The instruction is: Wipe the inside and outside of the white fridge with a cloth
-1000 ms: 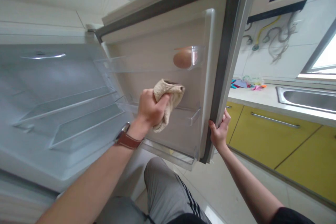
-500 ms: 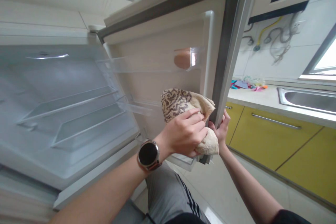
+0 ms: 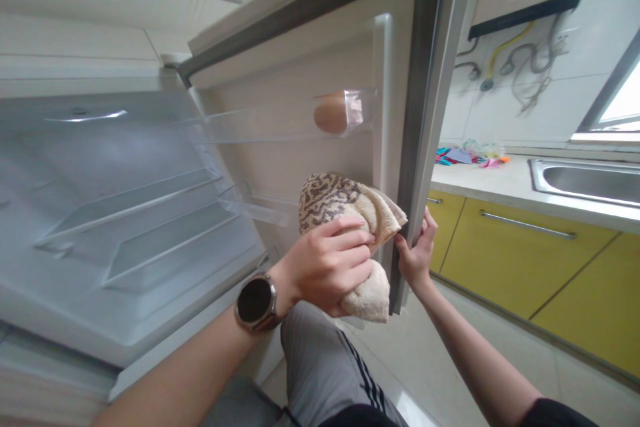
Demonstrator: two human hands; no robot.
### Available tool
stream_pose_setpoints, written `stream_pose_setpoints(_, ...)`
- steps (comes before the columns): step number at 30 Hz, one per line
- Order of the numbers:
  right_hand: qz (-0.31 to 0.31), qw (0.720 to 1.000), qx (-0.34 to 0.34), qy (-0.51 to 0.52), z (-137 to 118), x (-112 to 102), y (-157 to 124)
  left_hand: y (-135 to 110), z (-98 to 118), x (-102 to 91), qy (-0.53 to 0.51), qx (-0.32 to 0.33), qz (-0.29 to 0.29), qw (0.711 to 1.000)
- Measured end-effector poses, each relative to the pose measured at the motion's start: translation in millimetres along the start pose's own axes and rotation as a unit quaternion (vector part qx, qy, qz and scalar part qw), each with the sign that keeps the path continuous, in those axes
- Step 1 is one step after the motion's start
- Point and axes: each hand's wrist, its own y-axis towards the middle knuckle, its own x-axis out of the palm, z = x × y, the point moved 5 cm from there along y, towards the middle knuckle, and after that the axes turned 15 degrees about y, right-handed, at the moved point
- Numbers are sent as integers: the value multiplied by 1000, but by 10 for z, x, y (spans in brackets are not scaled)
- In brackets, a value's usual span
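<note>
My left hand (image 3: pixel 327 263), with a round watch on the wrist, grips a beige patterned cloth (image 3: pixel 345 207) and presses it against the inside of the open fridge door (image 3: pixel 300 160), low and near its outer side. My right hand (image 3: pixel 416 253) clasps the outer edge of the fridge door just right of the cloth. An egg (image 3: pixel 330 113) sits in the clear upper door shelf above the cloth.
The fridge interior (image 3: pixel 125 213) at left shows bare glass shelves. At right are yellow cabinets (image 3: pixel 525 260), a counter with colourful bits (image 3: pixel 465 157) and a steel sink (image 3: pixel 590 183). My grey-trousered knee (image 3: pixel 325 360) is below the door.
My left hand has turned over and carried the cloth from the door's middle to its lower right, close to my right hand. The right hand keeps hold of the door edge.
</note>
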Motion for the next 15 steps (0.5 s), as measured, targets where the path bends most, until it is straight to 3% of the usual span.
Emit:
stream_pose_setpoints(6, 3, 1000, 17, 2, 33, 3, 3, -254, -69, -84, -19, 10, 18, 1000)
stream_pose_setpoints(10, 7, 1000, 20, -2, 61, -1, 56, -670, -272, -49, -9, -13, -4, 1000)
stream_pose_setpoints(12, 7, 1000, 18, -5, 84, 0, 96, -968, -444, 27, -22, -73, -73, 994)
stream_pose_setpoints(15, 2, 1000, 15, -5, 113, 8, 153, -1474, -721, 107, -46, -221, -157, 962)
